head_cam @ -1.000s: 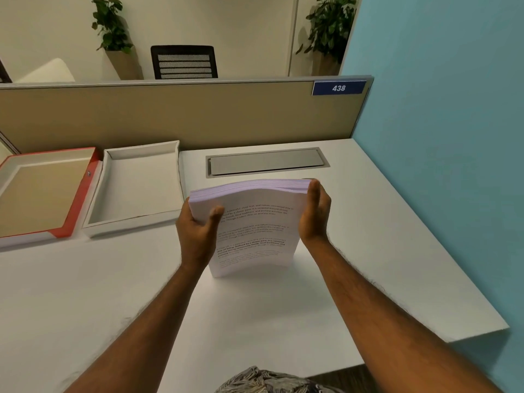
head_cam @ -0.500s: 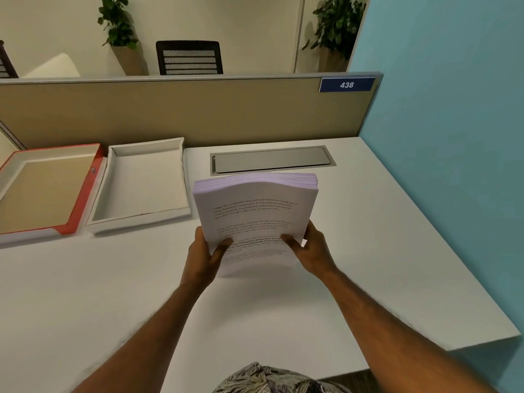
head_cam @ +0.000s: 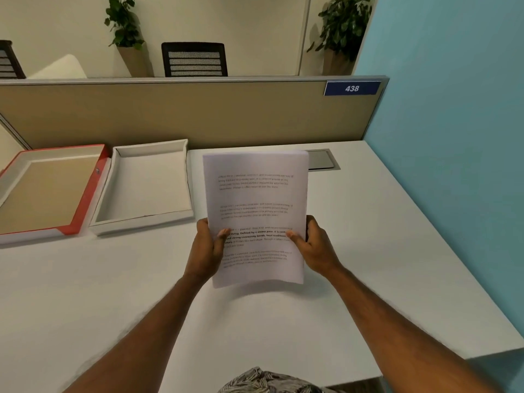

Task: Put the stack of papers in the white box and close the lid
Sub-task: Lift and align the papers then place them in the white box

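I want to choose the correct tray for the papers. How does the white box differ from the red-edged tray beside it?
The white box is white inside and out; the red-edged tray has a tan floor and red outer rim. The white box lies nearer the stack of papers; the red-edged tray lies further left, cut off by the frame. Both are open, shallow, rectangular and empty.

Paper stack (head_cam: 255, 211) seemingly tilted up, lifted

Single view: head-worn wide-angle camera, above the near edge of the tabletop (head_cam: 368, 251). It faced forward and down, close over both forearms. The far partition (head_cam: 184, 114) sat high in frame; wide-angle bending showed at the edges.
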Action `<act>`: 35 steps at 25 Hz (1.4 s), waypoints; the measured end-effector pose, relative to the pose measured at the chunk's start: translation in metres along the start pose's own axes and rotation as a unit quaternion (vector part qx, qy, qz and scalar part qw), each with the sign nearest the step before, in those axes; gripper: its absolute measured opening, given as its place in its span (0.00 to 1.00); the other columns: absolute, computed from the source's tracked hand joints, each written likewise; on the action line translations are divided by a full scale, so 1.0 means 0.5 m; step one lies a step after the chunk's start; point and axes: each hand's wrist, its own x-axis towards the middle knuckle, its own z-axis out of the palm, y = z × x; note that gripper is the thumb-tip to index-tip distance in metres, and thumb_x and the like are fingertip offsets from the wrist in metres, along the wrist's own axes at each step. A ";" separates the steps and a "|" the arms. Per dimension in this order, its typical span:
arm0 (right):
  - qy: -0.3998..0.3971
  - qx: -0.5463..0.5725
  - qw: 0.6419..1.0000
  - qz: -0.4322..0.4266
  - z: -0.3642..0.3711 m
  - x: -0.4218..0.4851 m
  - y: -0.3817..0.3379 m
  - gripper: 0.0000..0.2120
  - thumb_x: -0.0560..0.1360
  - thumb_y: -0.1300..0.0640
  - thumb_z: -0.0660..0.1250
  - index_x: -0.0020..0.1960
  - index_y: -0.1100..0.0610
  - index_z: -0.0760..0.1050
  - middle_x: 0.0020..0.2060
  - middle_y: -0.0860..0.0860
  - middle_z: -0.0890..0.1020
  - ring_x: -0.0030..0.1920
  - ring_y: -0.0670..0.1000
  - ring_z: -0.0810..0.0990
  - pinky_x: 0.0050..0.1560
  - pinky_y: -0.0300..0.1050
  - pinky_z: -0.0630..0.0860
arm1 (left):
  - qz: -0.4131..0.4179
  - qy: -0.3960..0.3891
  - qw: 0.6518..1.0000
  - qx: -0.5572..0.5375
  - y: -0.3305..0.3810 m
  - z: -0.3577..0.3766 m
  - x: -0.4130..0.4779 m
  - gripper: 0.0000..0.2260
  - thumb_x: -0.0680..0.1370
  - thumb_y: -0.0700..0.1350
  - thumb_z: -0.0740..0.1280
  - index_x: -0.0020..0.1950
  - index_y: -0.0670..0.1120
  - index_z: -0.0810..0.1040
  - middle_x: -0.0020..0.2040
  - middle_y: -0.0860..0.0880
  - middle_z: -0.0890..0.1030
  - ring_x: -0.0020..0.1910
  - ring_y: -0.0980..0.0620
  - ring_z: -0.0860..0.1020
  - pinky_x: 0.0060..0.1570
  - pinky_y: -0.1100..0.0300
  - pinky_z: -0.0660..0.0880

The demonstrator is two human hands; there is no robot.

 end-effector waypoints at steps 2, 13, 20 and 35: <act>0.009 0.027 1.000 0.012 -0.011 0.011 -0.014 0.16 0.77 0.50 0.68 0.60 0.57 0.71 0.55 0.52 0.83 0.51 0.53 0.84 0.52 0.57 0.82 | -0.011 -0.017 1.000 -0.024 0.012 -0.009 0.018 0.14 0.79 0.51 0.64 0.57 0.45 0.64 0.51 0.58 0.74 0.46 0.69 0.79 0.36 0.74 0.75; -0.045 0.175 0.969 0.168 -0.002 -0.017 0.014 0.13 0.78 0.56 0.67 0.61 0.59 0.73 0.58 0.58 0.83 0.53 0.58 0.84 0.58 0.61 0.80 | -0.221 -0.053 0.958 -0.177 -0.023 0.006 -0.030 0.18 0.78 0.52 0.67 0.58 0.41 0.69 0.55 0.41 0.81 0.48 0.47 0.84 0.43 0.52 0.82; -0.051 0.158 0.974 0.156 0.009 -0.045 0.018 0.17 0.78 0.55 0.68 0.64 0.58 0.72 0.59 0.56 0.82 0.53 0.55 0.84 0.56 0.56 0.82 | -0.162 -0.061 0.970 -0.171 -0.018 -0.007 -0.053 0.17 0.78 0.49 0.68 0.64 0.45 0.72 0.57 0.46 0.82 0.49 0.48 0.84 0.45 0.53 0.82; 0.089 0.036 0.995 -0.007 0.057 -0.046 0.020 0.14 0.79 0.54 0.65 0.62 0.51 0.67 0.51 0.35 0.78 0.52 0.38 0.80 0.52 0.51 0.82 | 0.038 0.063 0.997 -0.034 -0.006 0.029 -0.076 0.12 0.80 0.46 0.60 0.61 0.55 0.62 0.56 0.64 0.71 0.55 0.71 0.73 0.42 0.78 0.72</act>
